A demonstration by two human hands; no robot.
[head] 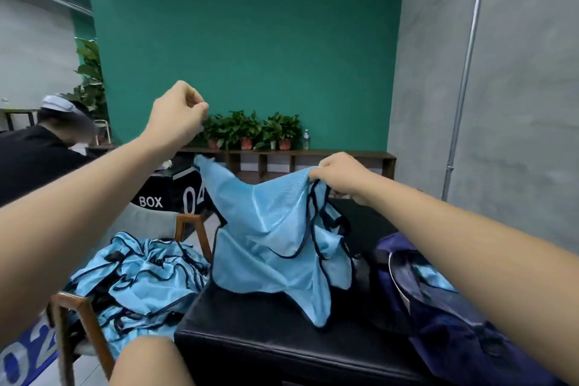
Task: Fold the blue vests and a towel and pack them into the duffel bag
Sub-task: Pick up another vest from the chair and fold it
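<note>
Blue mesh vest [266, 229] looks light and slippery; right hand [340, 175] pinches its trim, left hand [175, 116] curled, empty; grip both shoulders.

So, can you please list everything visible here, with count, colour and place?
held vest: one, light blue with dark trim, hanging over the table, centre
vest pile: several, light blue, on the chair, left
duffel bag: one, dark blue, open, right of the held vest
table: one, black, front centre
chair: one, wooden frame, left
box: one, black, marked BOX 04, behind the chair
potted plants: several, green, on the shelf at the green wall
bottle: one, clear, right of the plants
other person: one, black top, far left
left hand: raised, fingers curled, nothing visible in it
right hand: grips the held vest's top edge
</note>
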